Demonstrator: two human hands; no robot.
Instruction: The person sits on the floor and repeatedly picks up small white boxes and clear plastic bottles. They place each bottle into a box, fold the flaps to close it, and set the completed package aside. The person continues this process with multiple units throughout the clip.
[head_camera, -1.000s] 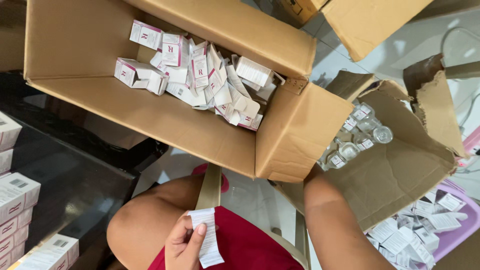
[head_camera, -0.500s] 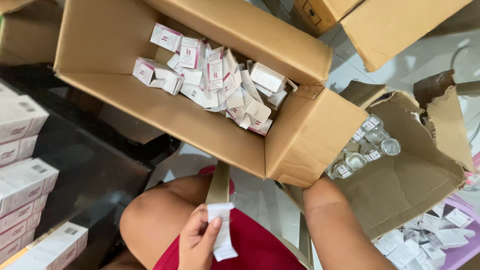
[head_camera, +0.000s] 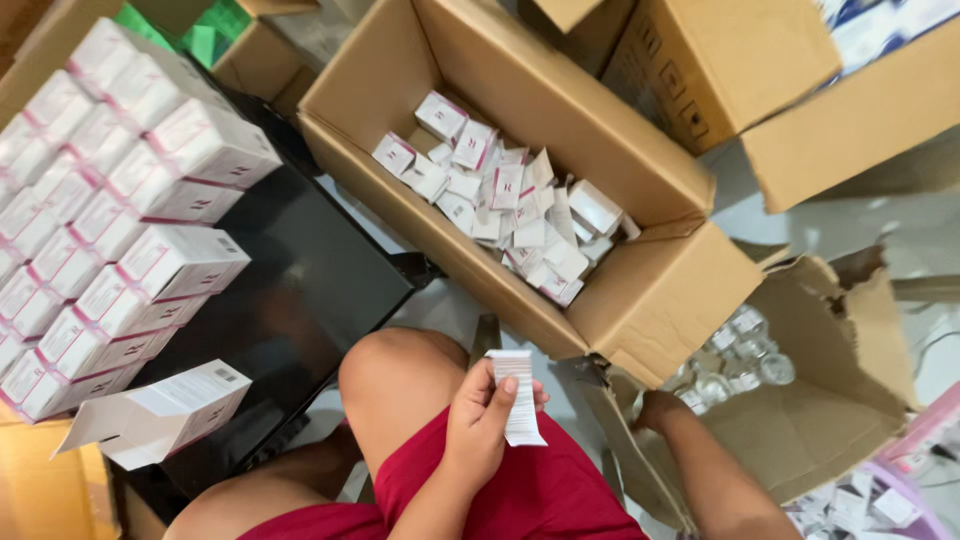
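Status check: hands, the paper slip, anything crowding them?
Left hand pinches folded paper slip over the lap. Right hand reaches into torn carton of glass vials. Open box of small white cartons sits close ahead; nothing blocks either hand.

Left hand (head_camera: 485, 425) pinches folded white leaflet (head_camera: 520, 397) above knee, thumb on front. Right hand (head_camera: 660, 408) reaches into torn cardboard box (head_camera: 800, 440), at small glass vials (head_camera: 735, 360); fingers hidden. Large open carton (head_camera: 650, 300) holds loose small white-pink boxes (head_camera: 510, 200). Stacked white-pink cartons (head_camera: 120, 200) at left on black surface (head_camera: 310, 290).

Pale floor (head_camera: 800, 215) — black tabletop (head_camera: 310, 290)
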